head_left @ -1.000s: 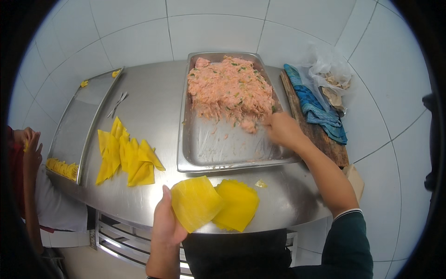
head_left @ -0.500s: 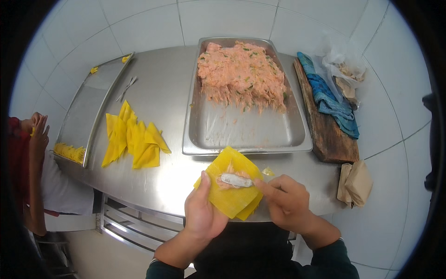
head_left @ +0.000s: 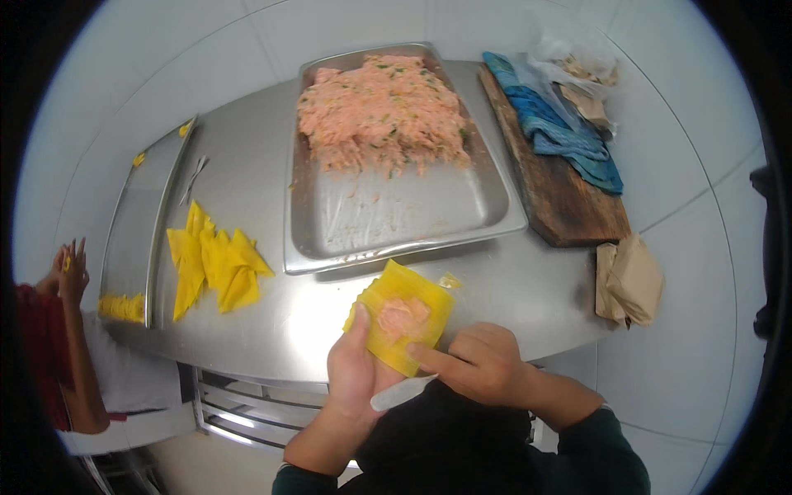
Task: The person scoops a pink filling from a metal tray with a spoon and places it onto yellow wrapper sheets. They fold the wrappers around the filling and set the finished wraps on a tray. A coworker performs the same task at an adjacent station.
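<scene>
Square yellow wonton wrappers (head_left: 381, 279) lie on my left hand (head_left: 353, 367), its thumb along their left edge and its palm beneath. Pink ground-meat filling (head_left: 402, 318) is spread on the middle of the top wrapper. My right hand (head_left: 483, 367) grips a small spatula (head_left: 402, 393), its pale, smeared blade pointing left below the wrappers and its handle hidden by the fingers. The right index finger is at the lower right edge of the top wrapper. Beyond my hands, a deep steel pan (head_left: 404, 257) holds a large mass of the same pink filling (head_left: 384, 111) with green bits.
More yellow wrappers (head_left: 219, 262) lie on the steel table (head_left: 247, 346). At left are metal utensils (head_left: 195, 179) and a tray (head_left: 140, 223) with yellow pieces; a person's hands (head_left: 73, 268) are beside it. At right: wooden board (head_left: 569, 202), blue cloth (head_left: 561, 136), plastic bag (head_left: 577, 62), brown paper bundle (head_left: 631, 280).
The spatula has left the filling and swung down toward me, below the wrappers. My right index finger has moved to the wrapper's edge. The whole view has shifted.
</scene>
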`<state>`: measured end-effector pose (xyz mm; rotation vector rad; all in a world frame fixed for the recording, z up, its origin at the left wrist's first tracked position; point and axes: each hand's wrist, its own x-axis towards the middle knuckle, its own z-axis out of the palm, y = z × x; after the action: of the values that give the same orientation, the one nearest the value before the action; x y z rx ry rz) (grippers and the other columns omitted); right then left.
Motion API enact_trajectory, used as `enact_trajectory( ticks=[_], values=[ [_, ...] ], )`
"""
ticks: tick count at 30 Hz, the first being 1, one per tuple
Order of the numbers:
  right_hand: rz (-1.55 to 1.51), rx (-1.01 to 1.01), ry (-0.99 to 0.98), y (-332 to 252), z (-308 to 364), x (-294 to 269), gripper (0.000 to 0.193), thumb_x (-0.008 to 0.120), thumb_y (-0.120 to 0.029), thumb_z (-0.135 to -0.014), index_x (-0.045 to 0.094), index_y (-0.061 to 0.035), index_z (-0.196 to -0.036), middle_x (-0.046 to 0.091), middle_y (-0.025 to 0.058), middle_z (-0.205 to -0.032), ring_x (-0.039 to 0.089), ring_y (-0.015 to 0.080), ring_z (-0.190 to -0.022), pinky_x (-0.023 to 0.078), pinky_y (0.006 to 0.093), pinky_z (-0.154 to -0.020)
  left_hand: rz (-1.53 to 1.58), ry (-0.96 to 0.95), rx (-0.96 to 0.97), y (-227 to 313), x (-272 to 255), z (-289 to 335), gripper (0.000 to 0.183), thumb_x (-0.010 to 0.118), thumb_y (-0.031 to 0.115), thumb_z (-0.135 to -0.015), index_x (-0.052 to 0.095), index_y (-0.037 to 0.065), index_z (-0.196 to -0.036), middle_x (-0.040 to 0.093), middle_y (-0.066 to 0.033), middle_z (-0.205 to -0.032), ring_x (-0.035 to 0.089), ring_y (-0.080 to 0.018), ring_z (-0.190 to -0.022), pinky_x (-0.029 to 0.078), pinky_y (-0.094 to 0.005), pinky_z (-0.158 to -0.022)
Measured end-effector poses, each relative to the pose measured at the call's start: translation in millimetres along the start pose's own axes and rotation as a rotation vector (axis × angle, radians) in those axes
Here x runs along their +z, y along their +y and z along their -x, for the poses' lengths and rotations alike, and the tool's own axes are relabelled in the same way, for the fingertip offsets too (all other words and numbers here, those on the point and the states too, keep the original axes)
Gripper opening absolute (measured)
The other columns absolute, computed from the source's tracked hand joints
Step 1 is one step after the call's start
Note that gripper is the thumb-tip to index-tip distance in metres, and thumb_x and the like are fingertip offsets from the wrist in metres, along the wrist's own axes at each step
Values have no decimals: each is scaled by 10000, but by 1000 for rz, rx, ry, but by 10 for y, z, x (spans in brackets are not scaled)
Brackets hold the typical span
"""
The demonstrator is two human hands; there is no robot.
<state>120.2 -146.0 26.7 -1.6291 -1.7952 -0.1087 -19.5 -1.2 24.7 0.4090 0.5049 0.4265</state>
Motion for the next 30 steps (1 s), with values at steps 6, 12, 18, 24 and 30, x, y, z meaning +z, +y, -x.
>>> enact_trajectory(
  ticks=[6,12,18,24,30],
  values=[
    [-179,101,140,75,-179,-105,311,800,-100,-741,747,-121,-1047,603,37,-720,596,188,-598,462,318,-540,-105,-66,57,-162,17,102,586,336,463,-1090,404,4,-1447,528,-178,-1402,539,-324,-1299,413,-474,-1128],
    [-286,421,289,-54,-267,-165,255,804,-146,-828,743,-67,-1063,663,85,-784,629,198,-616,473,300,-545,-431,-197,206,-282,-38,185,465,729,187,-957,535,-43,-1311,646,-79,-1138,606,-119,-969,462,-254,-831],
    [-552,674,110,-42,-276,-201,207,820,-125,-807,759,-16,-972,683,82,-760,593,137,-598,442,270,-548,-564,-113,245,-266,-37,175,388,746,124,-938,586,-34,-1255,669,-38,-1023,596,-67,-807,450,-195,-699],
    [-558,493,-148,-39,-351,-344,226,784,-201,-877,765,-28,-1021,716,131,-829,680,217,-678,502,306,-605,-1106,-258,326,189,13,287,308,752,97,-911,692,-15,-1192,740,-81,-1022,681,-139,-834,541,-270,-793],
    [-368,436,55,58,-638,-375,311,730,-67,-860,732,-68,-1171,620,118,-749,551,211,-621,449,324,-583,-1258,64,458,617,4,280,129,744,75,-902,775,-35,-962,753,-78,-823,676,-108,-751,530,-242,-722]
  ],
)
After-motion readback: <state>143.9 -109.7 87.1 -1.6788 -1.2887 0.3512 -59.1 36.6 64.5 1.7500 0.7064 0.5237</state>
